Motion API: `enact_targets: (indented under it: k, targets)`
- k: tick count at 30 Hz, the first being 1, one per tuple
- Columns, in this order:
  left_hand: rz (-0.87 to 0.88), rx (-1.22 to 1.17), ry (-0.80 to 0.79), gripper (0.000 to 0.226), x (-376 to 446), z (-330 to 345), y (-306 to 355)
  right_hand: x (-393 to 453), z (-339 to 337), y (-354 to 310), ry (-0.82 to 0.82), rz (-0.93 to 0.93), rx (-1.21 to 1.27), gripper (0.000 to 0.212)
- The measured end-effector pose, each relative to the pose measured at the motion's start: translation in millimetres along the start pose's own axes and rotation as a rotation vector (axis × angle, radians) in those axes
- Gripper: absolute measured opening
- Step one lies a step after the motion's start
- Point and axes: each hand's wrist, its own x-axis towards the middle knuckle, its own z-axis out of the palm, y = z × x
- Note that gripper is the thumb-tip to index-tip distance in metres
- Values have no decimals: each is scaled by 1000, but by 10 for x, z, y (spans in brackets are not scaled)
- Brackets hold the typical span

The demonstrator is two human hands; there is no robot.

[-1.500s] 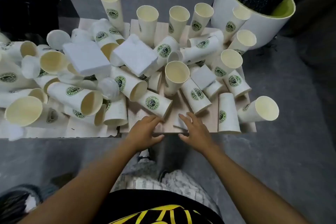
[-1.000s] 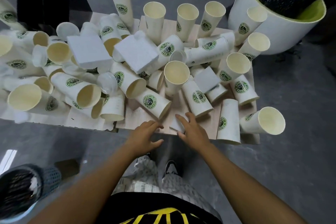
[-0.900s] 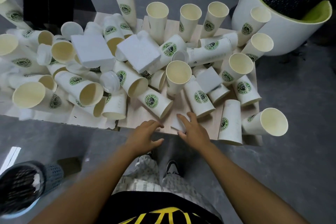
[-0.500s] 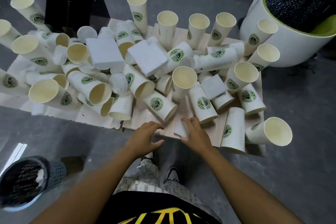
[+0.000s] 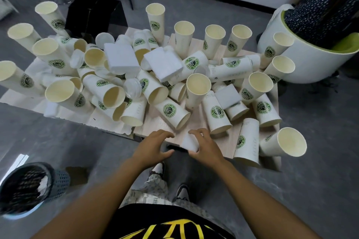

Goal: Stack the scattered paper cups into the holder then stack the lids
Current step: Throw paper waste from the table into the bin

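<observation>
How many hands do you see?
2: the left hand at the near edge of the wooden board, the right hand beside it, gripping a small white piece.

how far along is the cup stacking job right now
Nothing looks done: the paper cups lie scattered or stand singly across the table, and no stack shows. In hand: the right hand grips a small white piece at the near edge, left hand beside it. All the cups and lids remain.

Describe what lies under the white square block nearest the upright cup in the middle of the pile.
The white block rests on lying cups; their rims show below it. Whatever lies directly beneath is covered.
</observation>
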Motion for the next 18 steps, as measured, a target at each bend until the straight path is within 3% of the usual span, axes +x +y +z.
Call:
enact_targets:
  k: [10,18]
  targets:
    - [-88,-46,158,47,-556,-147,25,-68,48,-477,-44,-232,23,69]
    - [-255,-71,349,52,-1282,-468,-235,89,341,-1254,-139,-441,47,70]
